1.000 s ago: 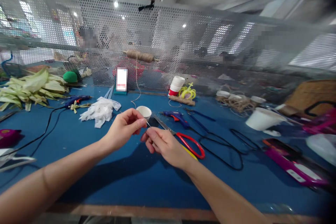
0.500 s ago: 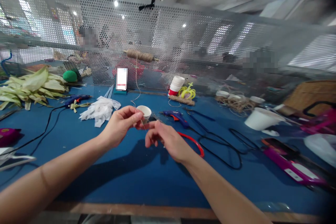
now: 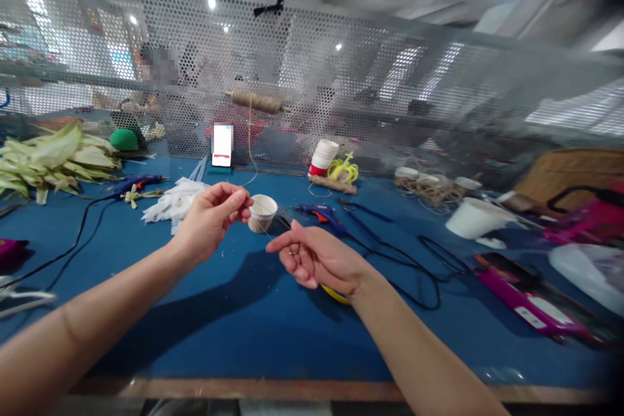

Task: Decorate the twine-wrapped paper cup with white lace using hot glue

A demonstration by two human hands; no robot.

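Note:
My left hand (image 3: 209, 219) hovers over the blue table (image 3: 253, 331), its thumb and forefinger pinched on the end of a thin thread (image 3: 260, 216). The thread runs down and right to my right hand (image 3: 316, 259), which is turned palm up with its fingers loosely curled around the strand. Just behind the two hands stands a small paper cup (image 3: 262, 212). A yellow object (image 3: 336, 294) and the scissors are mostly hidden under my right hand.
A blue glue gun (image 3: 324, 214) and black cables (image 3: 414, 266) lie right of the hands. White fabric scraps (image 3: 170, 203), green leaves (image 3: 53, 159), a twine spool (image 3: 256, 101) on the perforated screen, stacked cups (image 3: 324, 157), a tipped white cup (image 3: 470, 218) and a pink tool (image 3: 526, 302) surround them.
My right hand has let go of the red-handled scissors and turned palm up, drawing the thread out. My left hand has moved slightly up and left with the thread's end.

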